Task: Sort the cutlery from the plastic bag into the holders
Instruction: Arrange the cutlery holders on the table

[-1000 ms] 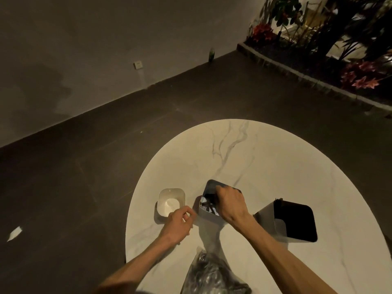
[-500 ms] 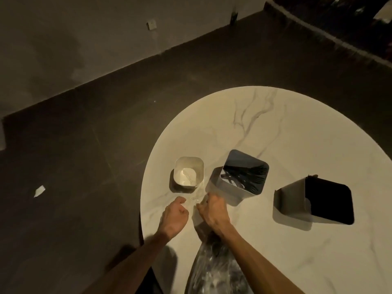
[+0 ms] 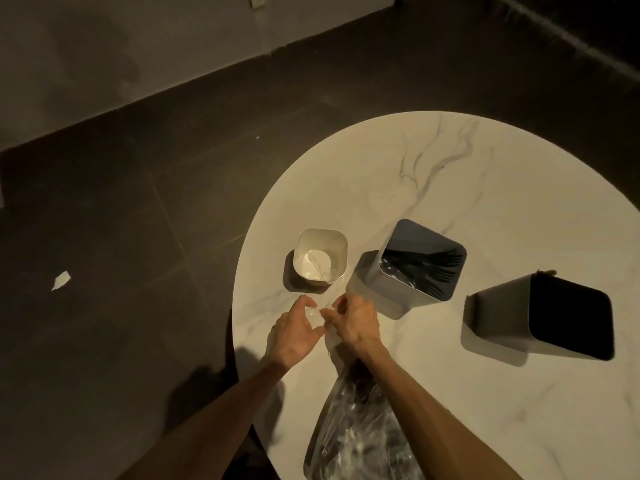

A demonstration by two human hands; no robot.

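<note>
Black forks (image 3: pixel 424 271) fill the grey holder (image 3: pixel 391 289); one clear spoon (image 3: pixel 318 266) lies in the white holder (image 3: pixel 320 256). Both the left hand (image 3: pixel 294 332) and the right hand (image 3: pixel 353 322) pinch the plastic bag (image 3: pixel 353 434) at its mouth, much cutlery still inside.

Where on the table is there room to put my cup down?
Bare marble lies beyond the white holder and grey holder, toward the table's far edge, and near the black holder. It is crowded around the bag, where the left hand and right hand work.
</note>
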